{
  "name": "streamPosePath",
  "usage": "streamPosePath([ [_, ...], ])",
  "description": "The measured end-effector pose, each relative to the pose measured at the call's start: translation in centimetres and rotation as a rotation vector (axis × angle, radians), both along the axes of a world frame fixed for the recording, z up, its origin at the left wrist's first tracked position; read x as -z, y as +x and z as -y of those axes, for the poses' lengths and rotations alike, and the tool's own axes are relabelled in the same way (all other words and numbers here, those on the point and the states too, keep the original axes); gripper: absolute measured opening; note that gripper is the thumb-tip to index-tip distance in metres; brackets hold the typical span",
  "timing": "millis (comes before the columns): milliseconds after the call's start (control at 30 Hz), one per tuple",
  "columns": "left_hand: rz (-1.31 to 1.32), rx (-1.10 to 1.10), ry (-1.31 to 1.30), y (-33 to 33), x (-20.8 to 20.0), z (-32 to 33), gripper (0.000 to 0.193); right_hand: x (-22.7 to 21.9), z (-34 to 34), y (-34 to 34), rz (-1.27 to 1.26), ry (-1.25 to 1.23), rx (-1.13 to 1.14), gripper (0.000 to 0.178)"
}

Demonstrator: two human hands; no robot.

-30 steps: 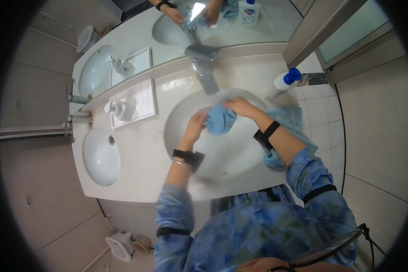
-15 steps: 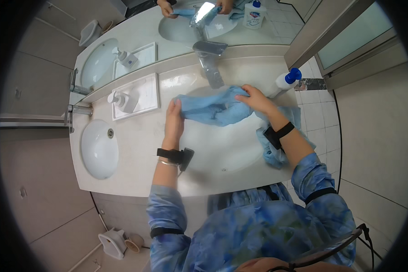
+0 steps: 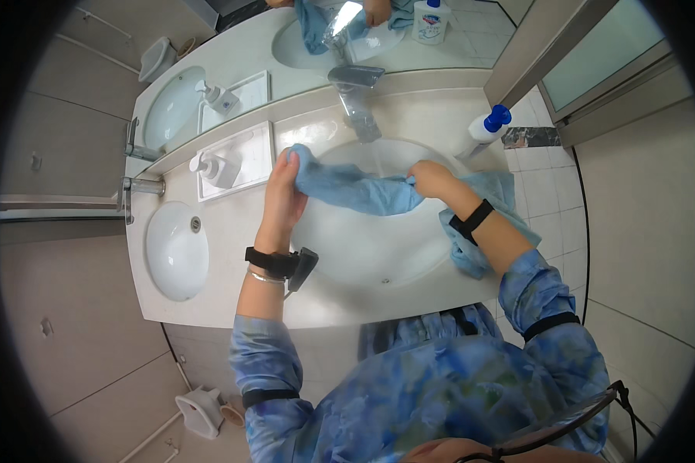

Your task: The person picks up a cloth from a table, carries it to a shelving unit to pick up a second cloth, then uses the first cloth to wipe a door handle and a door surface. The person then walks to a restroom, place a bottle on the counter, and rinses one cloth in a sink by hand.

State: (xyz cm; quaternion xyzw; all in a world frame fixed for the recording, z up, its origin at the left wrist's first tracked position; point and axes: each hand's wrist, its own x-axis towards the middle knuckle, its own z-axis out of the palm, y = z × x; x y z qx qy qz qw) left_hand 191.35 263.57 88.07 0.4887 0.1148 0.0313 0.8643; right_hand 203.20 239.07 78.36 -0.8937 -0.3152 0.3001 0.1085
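Stretched between my two hands is a light blue cloth [image 3: 363, 192], held over the white sink basin [image 3: 363, 247]. My left hand [image 3: 284, 189] is closed round its left end, thumb up, beyond the basin's left rim. The right end is bunched in my closed right hand [image 3: 432, 181]. A chrome faucet [image 3: 357, 100] stands just behind the cloth, and what looks like a thin stream of water falls from it. Under my right forearm a second blue cloth [image 3: 498, 202] lies draped on the counter's right edge.
A white bottle with a blue pump [image 3: 487, 131] stands at the back right of the counter [image 3: 232, 270]. To the left are a white tray [image 3: 259, 154] with a pump bottle [image 3: 215, 168] and a smaller basin [image 3: 176, 255]. A mirror [image 3: 239, 62] runs along the back.
My left hand has moved left and slightly up, drawing the cloth longer and narrower. My right hand has turned and closed on the bunched end, slightly lower.
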Motion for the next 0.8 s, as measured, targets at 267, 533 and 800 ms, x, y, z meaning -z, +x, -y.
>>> streamPosePath([
  [267,0.025,0.145,-0.092,-0.5,-2.1,3.7,0.022,1.6,-4.7,-2.4,-0.316,0.604,0.018,0.068],
  [533,-0.077,-0.133,0.084,-2.6,0.8,-0.4,0.022,-0.8,-2.1,-1.4,-0.939,0.846,0.356,0.054],
  [800,-0.43,0.074,0.207,-2.6,9.2,6.3,0.086,0.1,-3.8,-2.7,-1.424,1.282,0.871,0.031],
])
